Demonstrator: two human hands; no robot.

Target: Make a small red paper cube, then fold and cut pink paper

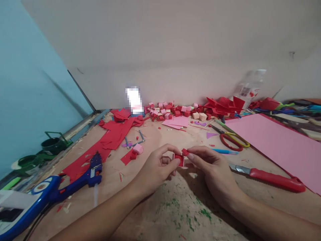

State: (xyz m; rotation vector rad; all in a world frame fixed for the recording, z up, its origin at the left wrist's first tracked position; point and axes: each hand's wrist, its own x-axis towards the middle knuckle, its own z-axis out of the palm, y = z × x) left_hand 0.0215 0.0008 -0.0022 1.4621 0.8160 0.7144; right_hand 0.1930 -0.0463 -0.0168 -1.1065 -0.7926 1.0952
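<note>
In the middle of the head view my left hand (163,164) pinches a small open box (179,160), red inside with a pale pink edge, between thumb and fingers. My right hand (212,164) is closed on a small red piece (185,152), holding it by thumb and fingertips at the box's upper right edge. Whether the piece touches the box I cannot tell. Left of my left hand lie a pink cube (138,149) and a red paper strip (127,158). A blue pen (225,151) lies behind my right hand.
At left rests a blue glue gun (75,183). Red paper (112,134) spreads behind it. Many small cubes (173,111) line the wall near a lit phone (134,100). Right are scissors (233,140), a red-handled knife (276,179), pink sheet (278,144) and plastic bottle (252,88).
</note>
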